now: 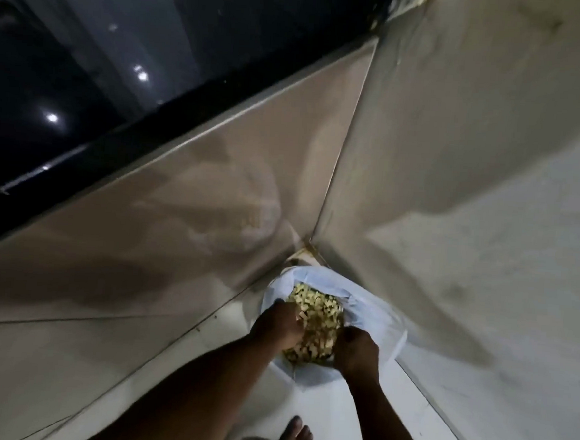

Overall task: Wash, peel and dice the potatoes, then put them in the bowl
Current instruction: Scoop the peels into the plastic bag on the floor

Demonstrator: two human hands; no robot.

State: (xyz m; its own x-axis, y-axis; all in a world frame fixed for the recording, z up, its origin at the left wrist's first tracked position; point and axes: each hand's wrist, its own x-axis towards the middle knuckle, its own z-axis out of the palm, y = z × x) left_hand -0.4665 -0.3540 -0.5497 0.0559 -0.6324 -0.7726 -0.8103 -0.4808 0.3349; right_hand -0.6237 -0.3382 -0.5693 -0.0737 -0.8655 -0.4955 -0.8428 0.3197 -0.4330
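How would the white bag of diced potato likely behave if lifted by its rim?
The white bag looks thin and crumpled, so probably floppy. The diced potato fills it, so it would likely sag heavily. Both the left hand and right hand grip its rim.

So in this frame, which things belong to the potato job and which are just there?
Part of the job:
- diced potato pieces
- white bag holding them
- left hand and right hand, both at the bag's opening

Just there:
- tiled walls
- floor
- bare foot
- dark window
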